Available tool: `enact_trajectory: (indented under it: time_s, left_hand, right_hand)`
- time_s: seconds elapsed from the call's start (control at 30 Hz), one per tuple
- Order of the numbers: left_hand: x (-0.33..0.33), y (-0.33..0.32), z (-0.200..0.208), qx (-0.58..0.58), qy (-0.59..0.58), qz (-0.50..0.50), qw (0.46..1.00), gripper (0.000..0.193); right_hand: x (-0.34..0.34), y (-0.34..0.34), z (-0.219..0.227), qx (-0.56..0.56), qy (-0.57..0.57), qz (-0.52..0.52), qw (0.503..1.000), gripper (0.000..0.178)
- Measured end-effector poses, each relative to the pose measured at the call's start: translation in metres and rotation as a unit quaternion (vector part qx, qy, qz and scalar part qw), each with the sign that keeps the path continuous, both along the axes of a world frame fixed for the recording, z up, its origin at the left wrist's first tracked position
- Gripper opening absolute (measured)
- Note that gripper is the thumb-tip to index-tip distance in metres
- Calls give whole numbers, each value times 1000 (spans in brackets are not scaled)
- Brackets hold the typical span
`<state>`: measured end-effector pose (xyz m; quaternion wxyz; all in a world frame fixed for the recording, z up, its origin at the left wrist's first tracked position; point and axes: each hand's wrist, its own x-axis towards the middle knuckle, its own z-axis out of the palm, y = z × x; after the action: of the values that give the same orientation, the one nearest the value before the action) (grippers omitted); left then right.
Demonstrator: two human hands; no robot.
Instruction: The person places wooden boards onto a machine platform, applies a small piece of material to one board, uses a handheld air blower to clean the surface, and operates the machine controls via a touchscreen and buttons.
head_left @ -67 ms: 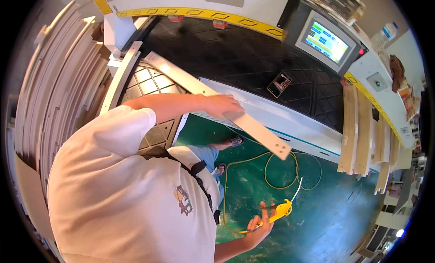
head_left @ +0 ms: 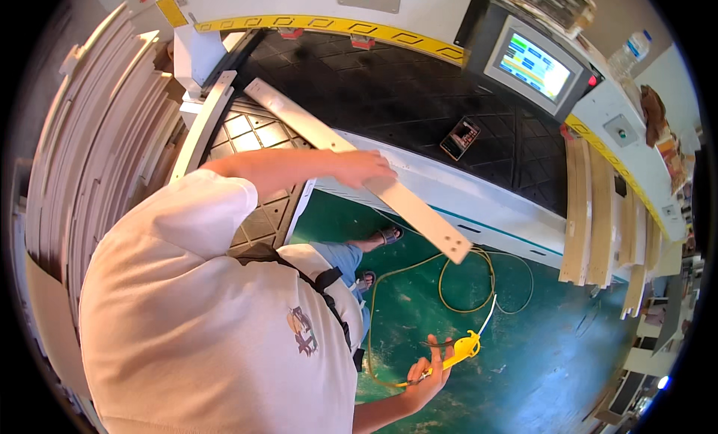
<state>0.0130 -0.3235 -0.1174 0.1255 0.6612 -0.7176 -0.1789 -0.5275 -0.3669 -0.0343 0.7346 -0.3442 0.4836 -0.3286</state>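
Note:
My left hand [head_left: 364,168] is closed over the middle of a long, pale wooden board [head_left: 419,211] with drilled holes near its ends. It slants from upper left to lower right across the white front edge of the machine. Down at the lower right, my right hand [head_left: 432,367] grips a yellow air blow gun [head_left: 465,349] by its handle. Its thin pale nozzle points up and away from me. A yellowish hose [head_left: 375,299] runs from the gun and coils over the green floor.
A black machine bed [head_left: 336,82] with a phone [head_left: 460,138] on it lies ahead. A control screen [head_left: 535,66] stands at upper right. Boards are stacked at left [head_left: 97,157] and more boards lie at right [head_left: 600,217]. A single rail [head_left: 202,127] borders the bed's left side.
The board's lower right end has shifted slightly left, and its upper end slightly right. My left hand still holds it; my right hand has barely moved with the blow gun.

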Motion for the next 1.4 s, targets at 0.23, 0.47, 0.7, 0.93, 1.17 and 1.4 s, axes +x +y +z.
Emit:
enact_trajectory:
  time_s: [0.23, 0.47, 0.7, 0.93, 1.17, 1.4]
  left_hand:
    - [95, 99, 50, 129, -226, -68, 963, 59]
    - [109, 292, 10, 109, -347, -22, 931, 40]
    - [29, 331, -41, -29, -42, 712, 700, 39]
    - [9, 325, -70, -108, -114, 756, 635, 54]
    - [15, 332, -65, -109, -91, 740, 657, 56]
    - [48, 327, -70, -147, -66, 758, 632, 64]
  right_hand:
    - [-38, 28, -28, 56, -29, 5, 998, 51]
    - [-17, 35, -32, 60, 3, 53, 997, 49]
    - [23, 18, -34, 86, -4, 131, 988, 52]
    - [120, -24, 1, 41, -11, 244, 969, 49]
    - [200, -41, 16, 15, -13, 293, 956, 47]
    - [259, -40, 20, 3, -15, 376, 927, 51]
